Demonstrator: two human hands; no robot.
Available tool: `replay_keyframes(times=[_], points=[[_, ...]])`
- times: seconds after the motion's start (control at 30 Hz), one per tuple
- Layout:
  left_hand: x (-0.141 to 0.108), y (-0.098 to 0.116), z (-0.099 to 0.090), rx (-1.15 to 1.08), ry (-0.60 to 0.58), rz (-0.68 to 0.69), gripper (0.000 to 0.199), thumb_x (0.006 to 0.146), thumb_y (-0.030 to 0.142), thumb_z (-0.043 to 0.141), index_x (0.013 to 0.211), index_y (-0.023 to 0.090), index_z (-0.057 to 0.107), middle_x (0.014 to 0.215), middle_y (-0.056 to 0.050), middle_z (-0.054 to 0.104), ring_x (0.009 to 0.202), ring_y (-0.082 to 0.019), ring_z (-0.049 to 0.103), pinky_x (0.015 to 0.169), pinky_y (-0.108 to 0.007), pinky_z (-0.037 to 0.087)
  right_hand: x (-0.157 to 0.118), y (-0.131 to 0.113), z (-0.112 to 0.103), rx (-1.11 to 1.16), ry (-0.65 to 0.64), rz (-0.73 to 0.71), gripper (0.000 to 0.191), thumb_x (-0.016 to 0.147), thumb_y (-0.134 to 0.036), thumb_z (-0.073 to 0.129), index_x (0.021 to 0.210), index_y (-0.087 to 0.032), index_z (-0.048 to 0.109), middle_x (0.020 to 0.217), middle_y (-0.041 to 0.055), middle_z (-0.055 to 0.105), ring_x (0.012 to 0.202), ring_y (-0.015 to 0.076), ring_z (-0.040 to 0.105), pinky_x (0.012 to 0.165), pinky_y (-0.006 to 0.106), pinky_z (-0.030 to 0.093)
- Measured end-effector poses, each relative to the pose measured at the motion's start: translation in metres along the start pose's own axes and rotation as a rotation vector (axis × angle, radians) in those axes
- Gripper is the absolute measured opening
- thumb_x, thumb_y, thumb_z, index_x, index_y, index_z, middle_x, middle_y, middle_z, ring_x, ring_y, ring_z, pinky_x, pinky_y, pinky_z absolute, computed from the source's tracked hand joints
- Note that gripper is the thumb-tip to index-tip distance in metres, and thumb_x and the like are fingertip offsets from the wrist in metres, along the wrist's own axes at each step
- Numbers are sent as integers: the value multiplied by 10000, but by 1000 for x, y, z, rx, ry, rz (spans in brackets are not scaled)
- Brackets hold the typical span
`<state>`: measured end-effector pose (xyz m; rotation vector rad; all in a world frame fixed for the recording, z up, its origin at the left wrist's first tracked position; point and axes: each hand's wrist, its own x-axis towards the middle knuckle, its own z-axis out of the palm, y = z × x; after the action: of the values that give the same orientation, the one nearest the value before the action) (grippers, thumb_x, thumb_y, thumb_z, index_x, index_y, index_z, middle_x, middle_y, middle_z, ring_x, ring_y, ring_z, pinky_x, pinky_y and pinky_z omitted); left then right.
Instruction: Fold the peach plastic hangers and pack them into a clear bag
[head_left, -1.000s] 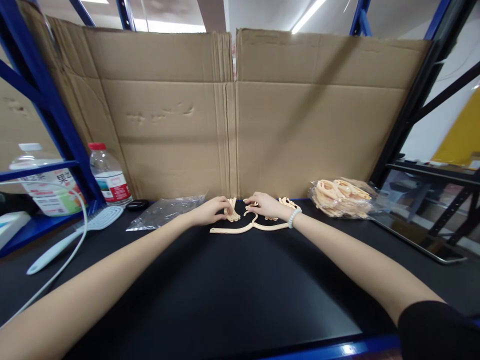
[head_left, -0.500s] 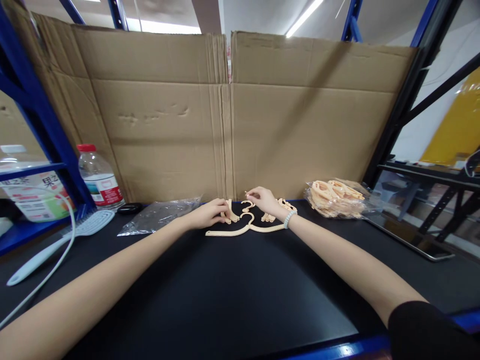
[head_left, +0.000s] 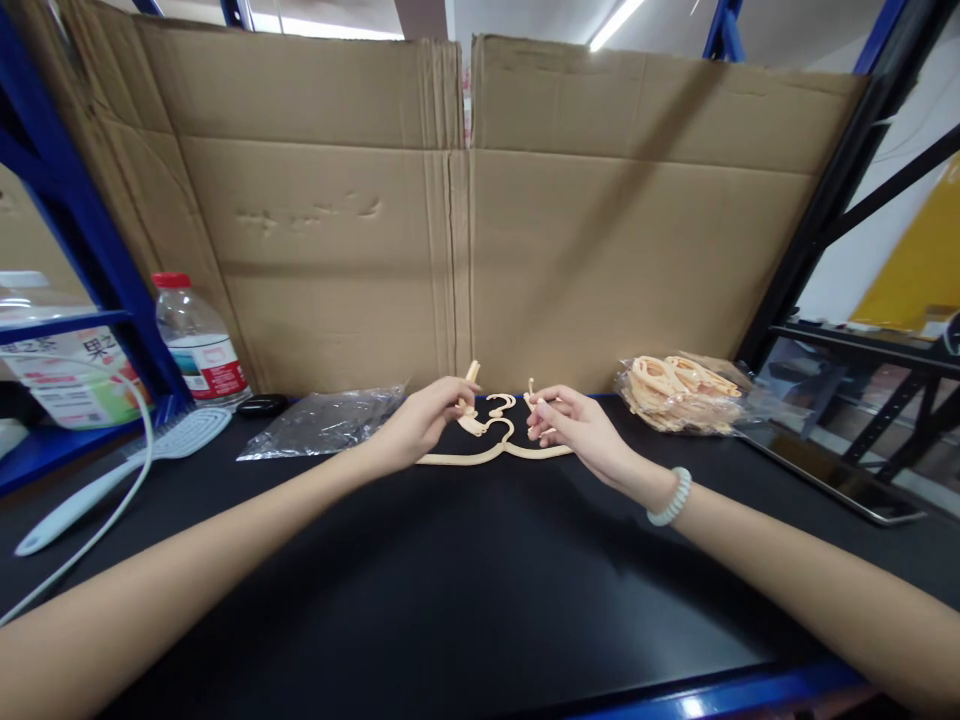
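Gripping beige strips [head_left: 471, 422] in left hand [head_left: 426, 422], with fingers clamped around them; inner ends hidden behind the knuckles. Pinching a slim beige piece [head_left: 531, 388] in right hand [head_left: 574, 425], with fingertips together on it and one end poking up. Too small to read its exact shape. Both over the far part of the black tabletop [head_left: 450, 600], facing each other, apart.

Between and below them: beige hanger [head_left: 465, 460], flat on the tabletop, with hook pointing to the cardboard wall [head_left: 315, 250]. Partly covered at its ends by the hands. Just beyond: loose beige hook [head_left: 500, 402]; can't tell if touching.

Off to the right: clear bag full of beige parts [head_left: 679, 392], then a dark flat slab [head_left: 829, 477]. To the left: flat clear bag [head_left: 322, 425], small black object [head_left: 261, 405], pale blue brush [head_left: 191, 435], red-capped bottle [head_left: 202, 355]. On right wrist: pale beaded bracelet [head_left: 679, 497].
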<state>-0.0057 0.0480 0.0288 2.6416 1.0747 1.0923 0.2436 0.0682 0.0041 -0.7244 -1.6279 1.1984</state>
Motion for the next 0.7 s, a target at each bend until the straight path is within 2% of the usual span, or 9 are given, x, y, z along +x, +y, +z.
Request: replay_keyframes(times=[0.07,0.13,0.2,0.3,0.37,0.5,0.6,0.7], points=[[-9,17,7,-151,-25,-80,188,942,180,382,1022,184,552,1042,-68,624,976,-186,591,902,-366,462,-12,3,8,83,22,7,300,765,-403,705,949,-184,611,781,16,653,677,121,644,621,256,524],[-20,31,16,-311,-45,-140,191,953,222,389,1057,185,546,1039,-73,615,967,-189,594,869,-358,480,-19,9,15,89,35,-9,297,747,-387,728,943,-182,641,764,16,662,670,123,638,625,265,524],[-30,40,24,-490,-81,-178,149,943,267,438,1000,188,550,1079,-82,597,979,-199,587,857,-351,488,-24,15,19,77,19,-9,284,747,-379,731,940,-181,664,759,17,668,661,125,631,634,278,528],[-37,46,33,-606,-95,-243,175,934,314,466,881,184,570,1017,-70,599,912,-191,587,845,-346,480,-28,20,21,100,-11,36,277,723,-366,754,923,-184,692,787,19,672,653,124,625,653,297,541],[-38,47,37,-642,-54,-302,175,932,320,474,892,185,578,958,-58,602,843,-176,589,796,-333,488,-29,20,20,132,-13,72,280,712,-370,764,913,-184,705,804,25,672,664,128,628,665,305,547],[-38,43,45,-688,74,-379,93,855,262,602,869,194,540,831,-14,572,793,-155,580,716,-297,508,-32,18,18,199,-24,121,298,784,-426,693,938,-172,716,815,42,663,707,132,633,685,297,545],[-39,40,48,-809,149,-423,238,799,230,659,858,225,428,777,27,543,761,-148,607,660,-293,539,-33,17,19,202,-25,113,273,776,-411,707,913,-175,698,807,32,653,693,124,621,664,281,534],[-38,41,48,-897,233,-496,427,719,203,720,975,254,381,922,19,565,777,-162,662,670,-328,575,-32,18,19,247,18,117,254,722,-360,764,844,-203,606,771,1,650,672,125,619,646,282,526]])
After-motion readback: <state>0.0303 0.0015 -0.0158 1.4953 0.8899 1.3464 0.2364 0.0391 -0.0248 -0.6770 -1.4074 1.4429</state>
